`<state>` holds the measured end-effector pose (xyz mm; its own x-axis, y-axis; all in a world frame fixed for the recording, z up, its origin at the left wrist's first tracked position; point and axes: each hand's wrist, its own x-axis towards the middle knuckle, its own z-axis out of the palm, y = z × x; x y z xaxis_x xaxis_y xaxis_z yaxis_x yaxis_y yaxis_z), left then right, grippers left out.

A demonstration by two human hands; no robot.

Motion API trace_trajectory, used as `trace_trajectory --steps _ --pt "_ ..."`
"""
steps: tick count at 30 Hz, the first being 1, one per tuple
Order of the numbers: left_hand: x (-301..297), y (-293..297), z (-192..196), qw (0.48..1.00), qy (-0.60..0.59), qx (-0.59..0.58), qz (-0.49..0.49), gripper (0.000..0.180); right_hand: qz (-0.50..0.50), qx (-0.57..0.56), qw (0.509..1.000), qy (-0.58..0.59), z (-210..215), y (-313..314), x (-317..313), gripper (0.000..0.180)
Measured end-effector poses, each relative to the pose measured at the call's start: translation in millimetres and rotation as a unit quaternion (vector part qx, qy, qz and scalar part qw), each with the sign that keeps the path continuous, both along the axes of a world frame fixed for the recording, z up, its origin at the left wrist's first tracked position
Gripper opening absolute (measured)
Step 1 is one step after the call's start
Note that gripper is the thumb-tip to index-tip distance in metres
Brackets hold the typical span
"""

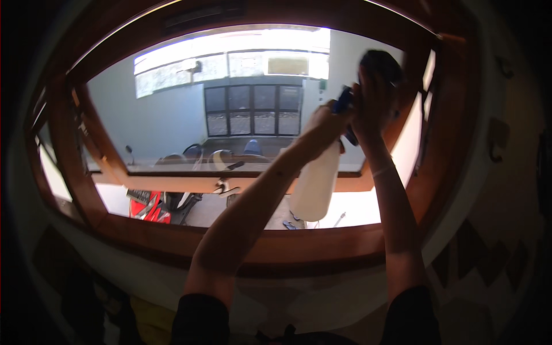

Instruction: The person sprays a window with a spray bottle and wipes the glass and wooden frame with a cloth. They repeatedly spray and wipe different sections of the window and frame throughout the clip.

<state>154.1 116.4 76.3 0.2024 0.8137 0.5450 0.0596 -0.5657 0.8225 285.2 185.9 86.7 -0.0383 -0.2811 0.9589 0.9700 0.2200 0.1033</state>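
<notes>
Both my arms reach up to a wood-framed window whose glass pane (172, 115) is tilted. My left hand (325, 123) is closed around the neck of a white spray bottle (315, 192) with a dark blue spray head (343, 99). The bottle hangs slightly tilted below that hand. Just beside it, my right hand (375, 106) is closed on a bunched dark cloth (382, 64), held up at the right part of the pane. Shadow hides most of the right fingers and the cloth's edges.
The window's brown wooden frame (322, 244) surrounds the pane, with a metal latch (225, 187) at the sash's lower rail. Through the gap below show a red motorbike (150, 208) and blue sandals (290, 225). Dark hooks (495, 150) are on the right wall.
</notes>
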Motion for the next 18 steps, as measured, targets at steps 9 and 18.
trace_trajectory --steps 9,18 --pt "-97.8 -42.2 -2.8 0.998 0.022 -0.026 0.055 0.047 0.088 0.083 0.992 0.039 -25.5 -11.6 -73.7 0.032" --pt "-262.7 -106.6 -5.2 0.990 -0.006 -0.033 0.139 0.052 0.138 0.112 0.981 -0.073 -18.4 -51.1 -229.5 0.028"
